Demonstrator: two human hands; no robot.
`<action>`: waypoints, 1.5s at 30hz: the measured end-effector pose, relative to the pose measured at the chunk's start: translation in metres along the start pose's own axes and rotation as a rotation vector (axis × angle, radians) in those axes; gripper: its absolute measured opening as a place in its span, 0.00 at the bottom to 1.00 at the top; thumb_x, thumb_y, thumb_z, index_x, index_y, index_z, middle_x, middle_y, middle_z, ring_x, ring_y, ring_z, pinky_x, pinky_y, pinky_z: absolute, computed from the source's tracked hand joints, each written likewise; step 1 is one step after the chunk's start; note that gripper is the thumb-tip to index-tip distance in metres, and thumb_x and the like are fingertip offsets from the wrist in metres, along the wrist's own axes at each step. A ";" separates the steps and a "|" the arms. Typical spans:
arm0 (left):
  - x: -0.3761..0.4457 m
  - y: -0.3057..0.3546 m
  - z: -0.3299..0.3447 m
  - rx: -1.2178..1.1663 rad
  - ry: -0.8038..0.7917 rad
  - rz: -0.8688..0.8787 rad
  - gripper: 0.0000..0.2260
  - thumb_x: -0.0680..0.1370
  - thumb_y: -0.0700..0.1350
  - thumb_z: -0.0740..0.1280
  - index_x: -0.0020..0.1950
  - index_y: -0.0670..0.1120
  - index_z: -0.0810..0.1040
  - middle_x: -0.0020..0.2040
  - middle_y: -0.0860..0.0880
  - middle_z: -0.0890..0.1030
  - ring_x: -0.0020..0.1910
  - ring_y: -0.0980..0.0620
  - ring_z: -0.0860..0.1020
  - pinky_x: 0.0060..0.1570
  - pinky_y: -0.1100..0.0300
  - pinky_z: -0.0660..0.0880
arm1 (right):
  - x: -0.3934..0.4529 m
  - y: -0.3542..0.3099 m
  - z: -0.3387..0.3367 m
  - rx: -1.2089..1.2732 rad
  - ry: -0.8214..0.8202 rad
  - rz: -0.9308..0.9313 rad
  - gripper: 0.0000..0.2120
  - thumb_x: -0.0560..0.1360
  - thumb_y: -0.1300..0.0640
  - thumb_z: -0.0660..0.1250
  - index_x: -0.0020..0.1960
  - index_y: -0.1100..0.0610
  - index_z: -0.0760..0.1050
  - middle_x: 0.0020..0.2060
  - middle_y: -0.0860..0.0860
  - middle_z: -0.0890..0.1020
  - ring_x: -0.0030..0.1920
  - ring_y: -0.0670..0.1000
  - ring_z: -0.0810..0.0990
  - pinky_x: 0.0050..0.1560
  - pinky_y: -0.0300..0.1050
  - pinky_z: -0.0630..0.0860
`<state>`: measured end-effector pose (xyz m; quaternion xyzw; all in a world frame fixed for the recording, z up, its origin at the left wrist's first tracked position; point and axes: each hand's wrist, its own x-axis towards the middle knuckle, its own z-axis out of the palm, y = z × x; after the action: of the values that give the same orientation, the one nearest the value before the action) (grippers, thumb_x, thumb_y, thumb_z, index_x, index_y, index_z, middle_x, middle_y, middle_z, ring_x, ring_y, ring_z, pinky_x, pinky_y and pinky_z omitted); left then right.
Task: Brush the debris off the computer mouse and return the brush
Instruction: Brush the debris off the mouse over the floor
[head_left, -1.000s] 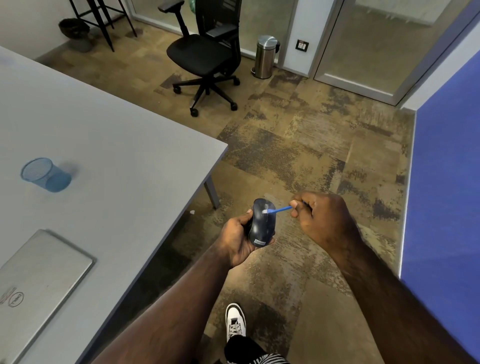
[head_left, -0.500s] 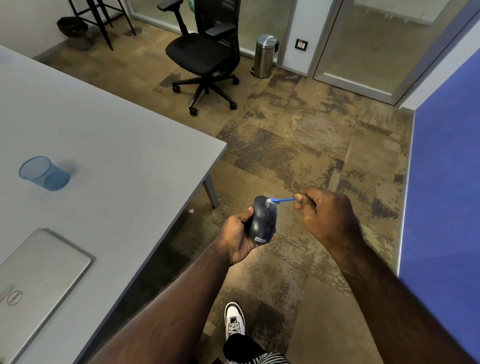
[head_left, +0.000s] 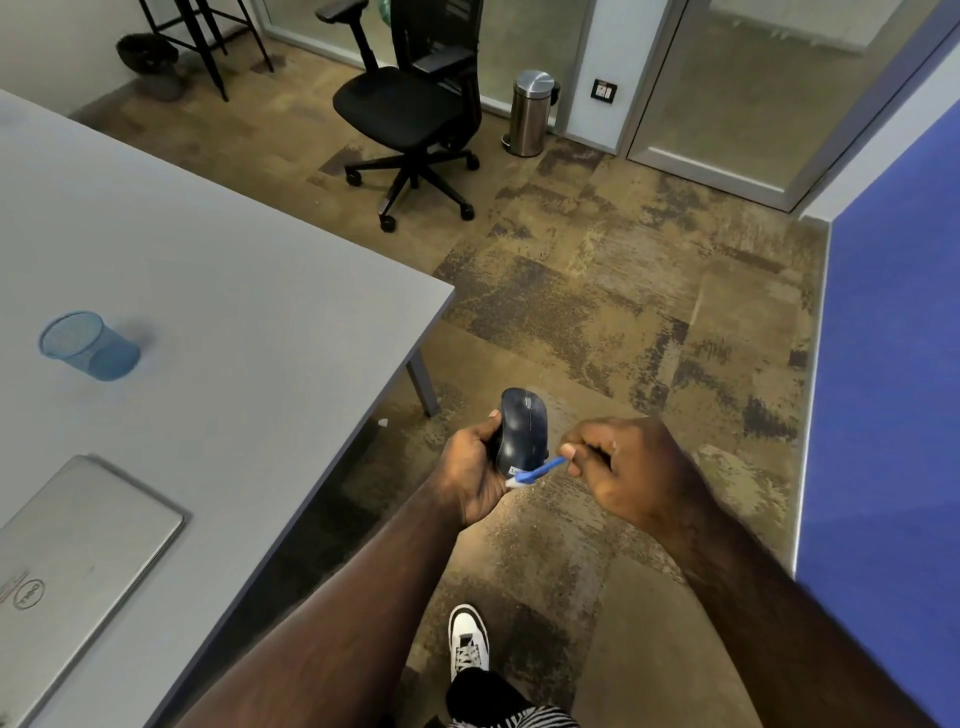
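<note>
Big grey table (head_left: 218, 291) takes up the left, patchy brown carpet everywhere else, and he's standing clear of the edge so I'd guess the crumbs land on the floor. Left hand (head_left: 470, 470) cups the dark mouse (head_left: 522, 431) upright; right hand (head_left: 623, 467) pinches the little blue brush (head_left: 540, 470), bristles at its lower end

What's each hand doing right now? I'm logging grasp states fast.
Left hand: closed around the computer mouse, held over the floor.
Right hand: closed on the blue brush, bristles at the mouse's near end.
</note>
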<state>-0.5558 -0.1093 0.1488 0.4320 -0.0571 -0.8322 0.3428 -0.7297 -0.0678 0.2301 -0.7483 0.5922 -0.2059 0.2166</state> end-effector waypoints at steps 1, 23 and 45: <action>0.000 0.000 0.000 -0.006 0.000 -0.006 0.21 0.83 0.50 0.52 0.67 0.38 0.72 0.63 0.36 0.77 0.51 0.40 0.79 0.49 0.46 0.77 | 0.000 0.002 0.001 0.015 0.046 0.012 0.05 0.75 0.58 0.68 0.43 0.52 0.82 0.31 0.44 0.82 0.27 0.37 0.74 0.27 0.33 0.68; -0.006 0.007 -0.003 -0.172 -0.087 -0.056 0.22 0.82 0.52 0.51 0.62 0.36 0.74 0.51 0.34 0.81 0.47 0.37 0.79 0.44 0.46 0.80 | -0.005 0.010 0.001 0.063 0.280 0.105 0.06 0.77 0.61 0.65 0.48 0.57 0.82 0.36 0.47 0.85 0.36 0.46 0.84 0.34 0.44 0.81; 0.000 0.003 -0.012 -0.078 -0.143 -0.110 0.26 0.82 0.53 0.50 0.71 0.36 0.69 0.60 0.34 0.77 0.46 0.37 0.82 0.45 0.46 0.81 | 0.023 0.013 -0.005 0.018 0.216 0.074 0.06 0.77 0.58 0.65 0.46 0.55 0.81 0.34 0.49 0.84 0.34 0.49 0.83 0.34 0.49 0.81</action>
<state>-0.5456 -0.1092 0.1420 0.3603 -0.0250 -0.8801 0.3083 -0.7378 -0.0931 0.2278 -0.6976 0.6372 -0.2825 0.1659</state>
